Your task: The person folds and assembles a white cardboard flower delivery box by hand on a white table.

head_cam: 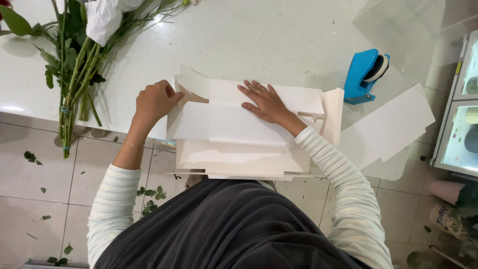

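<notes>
Right hand, fingers spread flat, presses the middle panel of a white cardboard box blank, apparently to steady it; left hand, curled closed, pinches a side flap at the blank's left edge, seemingly to fold it. The blank overhangs the near edge of the pale desk. Beyond lie a blue tape dispenser, loose white sheets and wrapped flower stems.

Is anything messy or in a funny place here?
Yes. Green leaves lie scattered on the tiled floor under the table edge, near the flower stems. The white cardboard box hangs partly past the table edge, held flat by the right hand while the left hand grips its flap.
</notes>
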